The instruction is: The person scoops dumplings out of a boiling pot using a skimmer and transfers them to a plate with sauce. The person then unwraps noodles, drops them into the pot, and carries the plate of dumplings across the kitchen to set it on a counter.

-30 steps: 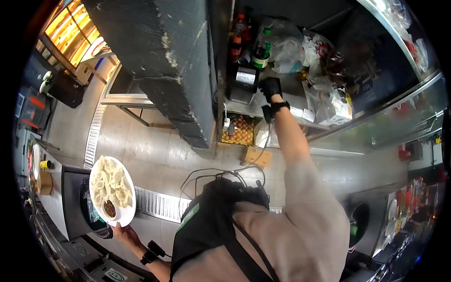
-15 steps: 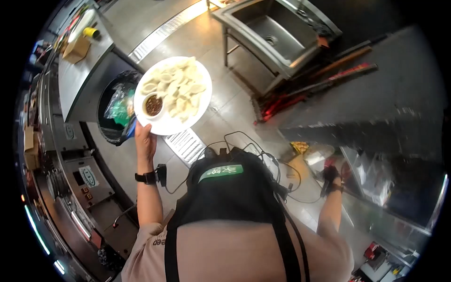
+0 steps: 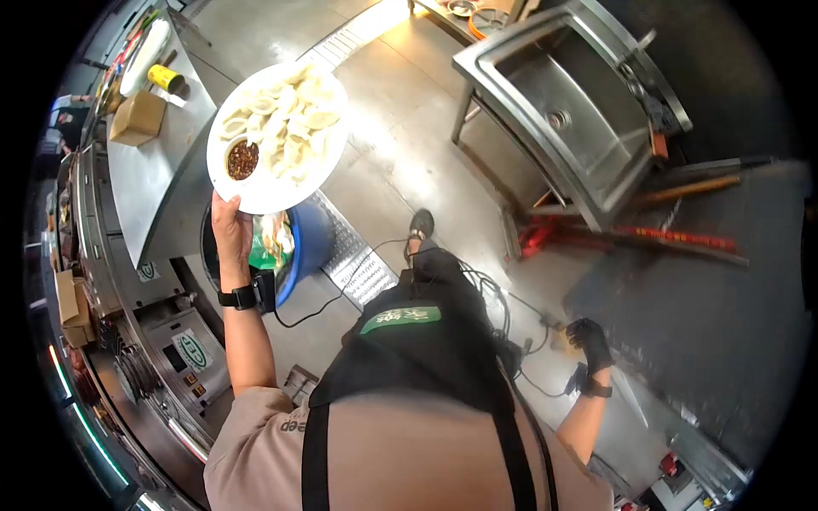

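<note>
A white plate (image 3: 266, 203) is held at its near edge by my bare left hand (image 3: 230, 232), thumb on the rim and the other fingers mostly hidden beneath. Pale dumplings (image 3: 290, 115) cover much of it. Beside them on the plate sits a small white cup of dark red chili sauce (image 3: 243, 159). My right hand (image 3: 590, 341), in a black glove, hangs low at my right side with its fingers curled in. Nothing shows in that hand.
A blue bin (image 3: 311, 243) with rubbish inside stands below the plate. To the left, a steel counter (image 3: 183, 128) bears a cardboard box (image 3: 138, 118) and a yellow can (image 3: 166, 79). Ahead right is a steel sink (image 3: 571, 102). Dark cables (image 3: 490, 294) hang near my apron.
My left hand and the plate have shifted left and up in view. The sink appears farther right, and a foot now shows ahead of the apron. My right hand has moved away from the shelf.
</note>
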The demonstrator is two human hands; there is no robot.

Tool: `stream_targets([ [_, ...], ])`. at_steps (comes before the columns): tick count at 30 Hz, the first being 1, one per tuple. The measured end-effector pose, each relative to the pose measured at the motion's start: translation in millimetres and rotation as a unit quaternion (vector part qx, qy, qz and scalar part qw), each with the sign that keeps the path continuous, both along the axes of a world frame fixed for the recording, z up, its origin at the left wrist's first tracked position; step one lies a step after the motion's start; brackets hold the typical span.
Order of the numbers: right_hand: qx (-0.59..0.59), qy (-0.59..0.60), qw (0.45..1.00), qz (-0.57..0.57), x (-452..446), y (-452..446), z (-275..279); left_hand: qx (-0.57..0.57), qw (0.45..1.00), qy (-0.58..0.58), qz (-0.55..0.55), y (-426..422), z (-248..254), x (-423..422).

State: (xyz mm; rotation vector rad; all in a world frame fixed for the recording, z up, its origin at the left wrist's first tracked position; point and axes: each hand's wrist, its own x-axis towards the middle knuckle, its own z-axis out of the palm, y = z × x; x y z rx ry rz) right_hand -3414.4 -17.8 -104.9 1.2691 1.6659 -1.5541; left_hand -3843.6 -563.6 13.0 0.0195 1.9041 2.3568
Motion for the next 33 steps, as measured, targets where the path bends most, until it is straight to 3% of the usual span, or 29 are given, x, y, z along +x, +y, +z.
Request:
stream_targets([
  [3,0.052,0.106,0.991,0.066,-146,14,7,0.017,1.0,0.002,0.014,12,-1,-76],
  [4,0.072,0.151,0.986,0.026,-228,-9,56,0.022,0.999,-0.004,0.032,12,-3,-105],
  [6,0.014,0.218,0.969,0.115,-328,2,26,0.025,0.998,-0.011,0.051,12,-2,-163],
  [9,-0.061,0.247,0.953,0.167,-513,-33,79,0.02,0.998,-0.017,0.059,12,-8,-246],
  [10,-0.068,0.28,0.938,0.191,-561,-46,84,0.014,0.998,-0.014,0.053,8,-13,-276],
  [11,-0.013,0.371,0.869,0.326,-607,-53,84,0.017,0.998,-0.013,0.059,10,-14,-301],
  [14,-0.034,0.404,0.841,0.358,-725,-87,65,-0.007,1.0,0.017,0.023,26,-16,-396],
  [17,0.029,0.485,0.77,0.413,-815,-105,66,0.035,0.998,-0.004,0.054,41,-25,-506],
  [19,-0.065,0.369,0.877,0.301,-850,-95,48,0.077,0.996,0.0,0.046,57,-31,-575],
  [23,-0.081,0.253,0.957,0.115,-904,-73,48,0.087,0.996,-0.017,-0.028,74,-44,-725],
  [27,-0.078,0.25,0.962,0.073,-983,-37,9,0.071,0.996,-0.019,-0.051,113,-58,-872],
  [30,-0.092,0.273,0.956,0.058,-1097,-22,-24,0.07,0.996,-0.021,-0.044,149,-63,-975],
  [33,-0.034,0.347,0.916,0.199,-1253,-21,-9,0.052,0.994,-0.029,-0.088,168,-69,-1081],
])
